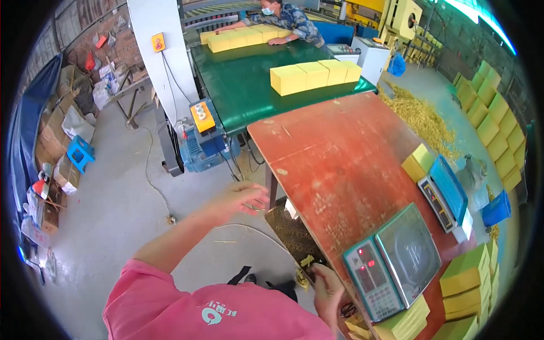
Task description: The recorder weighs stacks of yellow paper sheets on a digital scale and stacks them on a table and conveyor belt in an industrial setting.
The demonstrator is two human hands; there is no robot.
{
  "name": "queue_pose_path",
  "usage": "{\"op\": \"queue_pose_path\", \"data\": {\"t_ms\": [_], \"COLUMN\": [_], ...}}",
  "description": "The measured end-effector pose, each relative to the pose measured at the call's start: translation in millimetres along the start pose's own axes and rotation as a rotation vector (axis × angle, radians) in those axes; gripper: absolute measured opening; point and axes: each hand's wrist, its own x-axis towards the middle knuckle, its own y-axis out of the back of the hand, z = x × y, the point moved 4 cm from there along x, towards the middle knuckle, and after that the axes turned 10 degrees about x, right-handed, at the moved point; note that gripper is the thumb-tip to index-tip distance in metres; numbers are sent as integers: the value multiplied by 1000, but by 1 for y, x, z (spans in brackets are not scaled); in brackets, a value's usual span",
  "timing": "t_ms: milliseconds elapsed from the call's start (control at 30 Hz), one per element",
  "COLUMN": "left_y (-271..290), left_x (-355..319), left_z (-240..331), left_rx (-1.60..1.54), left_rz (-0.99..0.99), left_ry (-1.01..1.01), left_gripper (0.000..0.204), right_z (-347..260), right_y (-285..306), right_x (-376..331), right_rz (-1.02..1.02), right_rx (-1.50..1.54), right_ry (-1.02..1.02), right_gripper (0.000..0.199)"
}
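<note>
My left hand (249, 197) hovers just off the red tabletop's left edge, its fingers loosely bent and apart, nothing in it. My right hand (328, 290) is low beside the table's near edge, above an open cardboard box (290, 231) with yellow scraps. Its fingers are curled together; whatever they may hold is hidden. Right of that hand, a digital scale (391, 263) with a lit red display and a bare metal pan stands on the worn red table (340, 164). A yellow paper stack (409, 320) pokes out at the scale's near side.
Beyond the table, a green conveyor belt (243, 105) carries yellow paper blocks (314, 76). A co-worker (297, 22) leans over more blocks there. A second blue scale (445, 190) and yellow stacks (467, 283) are at right. A blue motor (207, 150) sits under the belt.
</note>
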Motion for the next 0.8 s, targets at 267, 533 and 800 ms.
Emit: {"op": "queue_pose_path", "data": {"t_ms": [267,533,800], "left_y": [127,262,352], "left_x": [37,164,469], "left_z": [23,86,156], "left_rx": [46,148,288], "left_rz": [208,252,133], "left_ry": [59,6,-196], "left_gripper": [41,60,77], "right_z": [20,30,86], "right_y": [-107,-173,-192], "right_x": [126,252,308], "right_rz": [-306,-346,-3], "right_rx": [24,-91,-704], "right_ry": [54,191,120], "right_gripper": [20,28,41]}}
